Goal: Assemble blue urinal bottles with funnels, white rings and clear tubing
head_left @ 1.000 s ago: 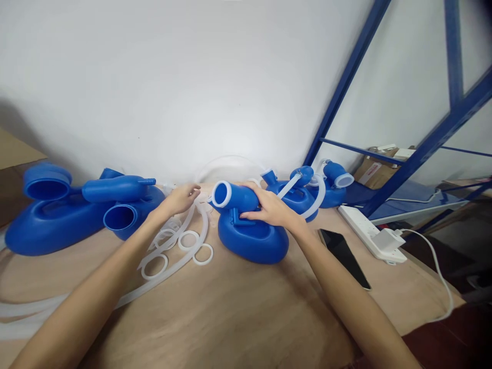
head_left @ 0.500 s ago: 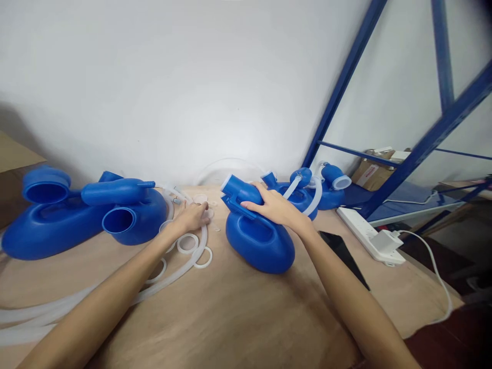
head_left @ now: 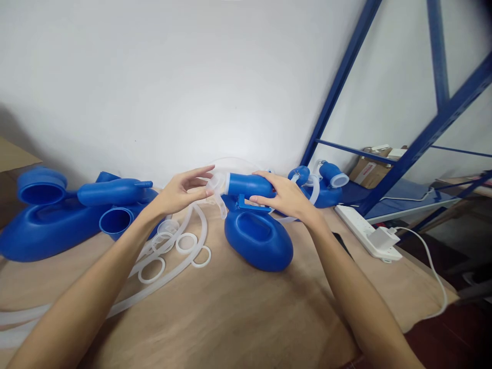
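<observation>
In the middle of the table a blue plastic urinal bottle (head_left: pixel 259 251) rests on its rounded body. My right hand (head_left: pixel 286 197) grips its cylindrical neck (head_left: pixel 246 185) from the right, thumb in front and fingers over the top. The neck lies roughly level, with a white ring at its left-facing mouth. My left hand (head_left: pixel 180 190) pinches a translucent cap (head_left: pixel 217 183) between thumb and fingers, right at that mouth. A strap-like tail hangs from the cap. Whether the cap is seated on the mouth, I cannot tell.
White rings (head_left: pixel 207 260) and translucent tubes (head_left: pixel 154 289) lie left of centre. More blue bottles (head_left: pixel 42 236) stand at the left, others with tubes (head_left: pixel 326 197) at the back right. A power strip (head_left: pixel 353 225), a partly hidden black phone (head_left: pixel 342 243) and a blue rack (head_left: pixel 338 87) are at right.
My left hand has come up from the loose parts to the bottle's mouth, bringing the translucent cap. The bottle's neck has been turned to lie more level under my right hand.
</observation>
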`<state>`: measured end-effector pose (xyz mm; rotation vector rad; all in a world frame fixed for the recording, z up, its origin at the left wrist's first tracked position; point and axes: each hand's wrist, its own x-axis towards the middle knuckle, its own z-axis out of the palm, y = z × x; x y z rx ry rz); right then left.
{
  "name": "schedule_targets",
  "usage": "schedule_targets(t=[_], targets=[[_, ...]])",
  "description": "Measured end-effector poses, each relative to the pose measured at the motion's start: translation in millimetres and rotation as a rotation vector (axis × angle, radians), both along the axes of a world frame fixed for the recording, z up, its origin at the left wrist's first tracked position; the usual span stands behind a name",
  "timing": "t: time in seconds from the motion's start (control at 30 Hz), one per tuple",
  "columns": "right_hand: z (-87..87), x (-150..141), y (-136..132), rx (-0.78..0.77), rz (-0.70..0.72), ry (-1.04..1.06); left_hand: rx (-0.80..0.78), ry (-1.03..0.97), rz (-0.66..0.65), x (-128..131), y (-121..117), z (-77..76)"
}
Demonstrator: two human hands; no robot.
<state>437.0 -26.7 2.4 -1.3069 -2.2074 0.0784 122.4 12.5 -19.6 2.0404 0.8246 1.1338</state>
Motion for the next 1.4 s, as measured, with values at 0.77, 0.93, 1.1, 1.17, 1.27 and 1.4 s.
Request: schedule_targets(t=[0.77, 0.93, 1.1, 1.17, 1.27, 1.4], targets=[[-8.9, -5, 3, -0.109, 0.325, 0.353, 0.502, 0.188, -0.012, 19, -46, 11.9], [-10.4, -5, 3, -0.138, 0.351, 0.391, 0.422, 0.238, 0.026, 21, -53, 14.3], [-2.1, -31, -15, -0.183, 0.493, 0.472, 0.516, 0.139, 0.018, 31, -66, 18.8], [2.0, -46, -26, -0.209, 0.519, 0.498, 0.571, 0.02, 0.026, 34, -73, 18.8], [4.1, -60, -35, -0.242, 0.528, 0.536, 0.732, -0.056, 0.107, 39, -83, 17.4], [-0.4, -63, -34, -0.224, 0.459, 0.504, 0.866, -0.147, 0.04, 48, -92, 15.1]])
